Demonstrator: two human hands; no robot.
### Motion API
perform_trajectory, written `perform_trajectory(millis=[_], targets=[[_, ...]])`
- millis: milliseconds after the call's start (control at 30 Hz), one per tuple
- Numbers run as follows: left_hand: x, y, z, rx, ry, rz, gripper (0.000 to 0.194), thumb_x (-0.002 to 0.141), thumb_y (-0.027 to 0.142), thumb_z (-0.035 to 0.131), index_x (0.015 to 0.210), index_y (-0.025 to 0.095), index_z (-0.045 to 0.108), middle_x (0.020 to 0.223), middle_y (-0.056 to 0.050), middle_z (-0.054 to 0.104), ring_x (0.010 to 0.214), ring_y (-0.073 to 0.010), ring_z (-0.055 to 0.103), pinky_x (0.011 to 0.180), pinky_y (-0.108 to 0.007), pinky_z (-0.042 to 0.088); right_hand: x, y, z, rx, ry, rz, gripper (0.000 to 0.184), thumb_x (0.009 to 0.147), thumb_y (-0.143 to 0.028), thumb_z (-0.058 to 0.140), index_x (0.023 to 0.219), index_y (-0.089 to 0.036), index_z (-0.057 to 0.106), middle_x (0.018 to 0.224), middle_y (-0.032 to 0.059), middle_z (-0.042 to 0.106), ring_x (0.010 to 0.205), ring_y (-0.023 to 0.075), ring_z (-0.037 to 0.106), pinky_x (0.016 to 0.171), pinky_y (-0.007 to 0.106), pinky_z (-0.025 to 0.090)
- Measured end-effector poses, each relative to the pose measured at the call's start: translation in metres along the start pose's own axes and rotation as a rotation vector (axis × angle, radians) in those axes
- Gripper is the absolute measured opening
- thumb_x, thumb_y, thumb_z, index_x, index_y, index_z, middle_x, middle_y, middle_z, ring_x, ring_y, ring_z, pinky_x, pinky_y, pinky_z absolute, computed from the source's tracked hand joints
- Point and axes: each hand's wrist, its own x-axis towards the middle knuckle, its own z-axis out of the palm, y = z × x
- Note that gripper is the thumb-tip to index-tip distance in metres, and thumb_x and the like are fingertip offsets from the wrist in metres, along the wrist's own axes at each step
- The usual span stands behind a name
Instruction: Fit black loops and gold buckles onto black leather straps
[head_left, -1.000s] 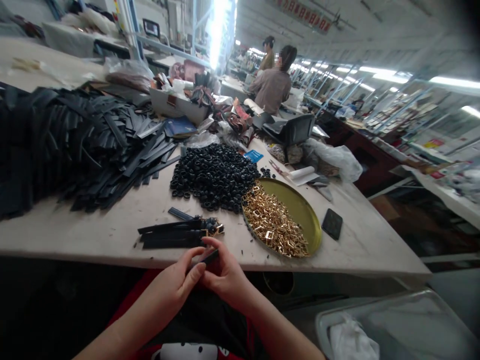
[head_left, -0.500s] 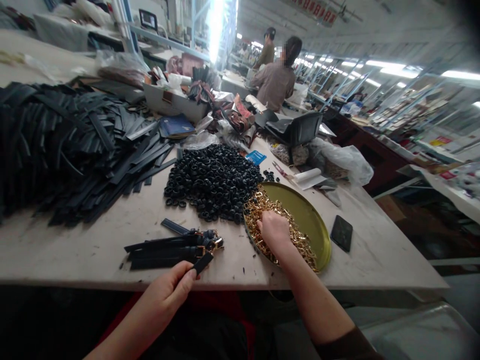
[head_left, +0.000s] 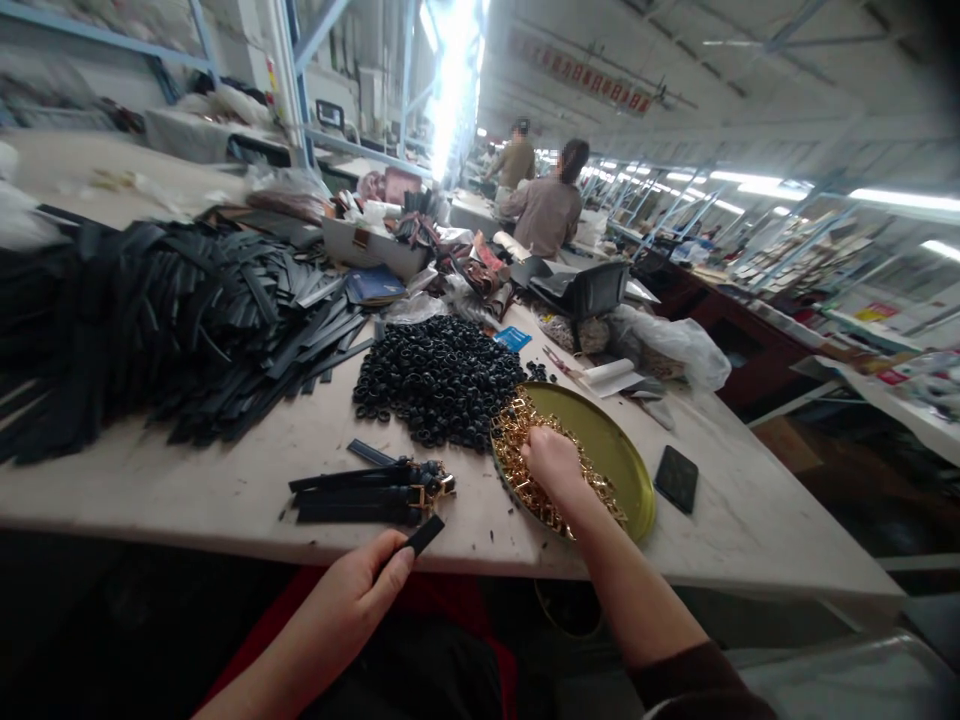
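My left hand (head_left: 360, 588) is closed on a black strap (head_left: 421, 537) at the table's front edge, its end sticking out towards a small stack of finished straps with gold buckles (head_left: 375, 489). My right hand (head_left: 553, 460) rests knuckles up in the pile of gold buckles (head_left: 525, 480) on the round gold tray (head_left: 615, 440); its fingers are curled down into the pile and hidden. A heap of black rings (head_left: 439, 378) lies just behind the tray.
A large pile of black straps (head_left: 172, 320) covers the table's left. A black phone (head_left: 676, 478) lies right of the tray. Boxes, bags and a dark tray clutter the far end. Two people (head_left: 546, 205) work at another table beyond.
A second ago both hands held the strap together near my lap. My right hand then let go and reached into the buckle tray, where it stays. The view has tilted up slightly.
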Motion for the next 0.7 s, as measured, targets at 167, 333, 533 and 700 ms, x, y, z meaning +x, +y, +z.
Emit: perform_trajectory(millis=[167, 333, 533, 700], targets=[[0.007, 0.012, 0.005, 0.158, 0.061, 0.068, 0.027, 0.085, 0.035, 0.035, 0.076, 0.019, 0.055, 0.069, 0.001, 0.056, 0.066, -0.0153, 0.051, 0.061, -0.023, 0.035, -0.047, -0.028, -0.018, 0.416, -0.11, -0.172, 0.018, 0.08, -0.03, 0.047, 0.075, -0.017, 0.058, 0.071, 0.0018, 0.064, 0.062, 0.0114, 0.058, 0.056, 0.021, 0.042], [0.007, 0.013, 0.007, 0.205, 0.099, 0.067, 0.028, 0.083, 0.032, 0.036, 0.081, 0.018, 0.061, 0.068, 0.001, 0.06, 0.064, -0.0149, 0.053, 0.061, -0.022, 0.036, -0.094, -0.063, -0.026, 1.265, -0.465, -0.194, 0.026, 0.072, -0.042, 0.058, 0.071, -0.017, 0.052, 0.063, -0.001, 0.059, 0.056, 0.0104, 0.053, 0.054, 0.024, 0.043], [-0.016, 0.008, -0.002, 0.137, 0.091, 0.079, 0.032, 0.083, 0.033, 0.036, 0.081, 0.016, 0.063, 0.07, 0.001, 0.062, 0.065, -0.0147, 0.053, 0.063, -0.022, 0.039, -0.105, -0.074, -0.021, 1.448, -0.514, -0.093, 0.033, 0.063, -0.046, 0.068, 0.067, -0.016, 0.053, 0.061, -0.0023, 0.058, 0.054, 0.0089, 0.052, 0.055, 0.024, 0.042], [-0.02, 0.007, -0.005, 0.14, 0.093, 0.067, 0.03, 0.083, 0.033, 0.037, 0.081, 0.017, 0.063, 0.069, 0.001, 0.062, 0.063, -0.0147, 0.053, 0.062, -0.021, 0.039, -0.107, -0.079, -0.015, 1.429, -0.503, -0.086, 0.034, 0.064, -0.047, 0.067, 0.068, -0.016, 0.053, 0.057, -0.0031, 0.057, 0.053, 0.009, 0.051, 0.054, 0.024, 0.04]])
